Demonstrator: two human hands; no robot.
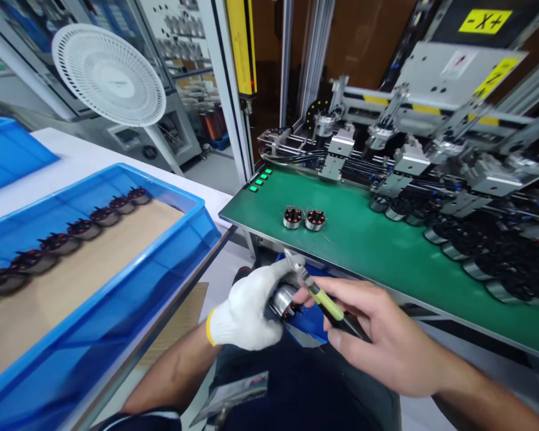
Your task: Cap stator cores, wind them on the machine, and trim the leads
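Note:
My left hand (pixel 249 308), in a white glove with a yellow cuff, is closed around a motor stator (pixel 284 301) with a silver metal ring. The stator is tilted on its side, partly covered by the gloved fingers. My bare right hand (pixel 377 323) grips a pair of cutting pliers (pixel 327 304) with yellow-green and black handles. Their metal jaws point up and left, just above the stator. Behind my hands, two more stators (pixel 315 220) with copper windings stand side by side near the front edge of the green work surface (pixel 269 209).
On the left, a blue tray (pixel 161 239) lined with cardboard holds a row of several stators (pixel 83 229). A winding machine (pixel 386 143) fills the back right, with many stators (pixel 476 257) before it. A white fan (pixel 110 75) stands at back left. A blue bin (pixel 312 320) lies below my hands.

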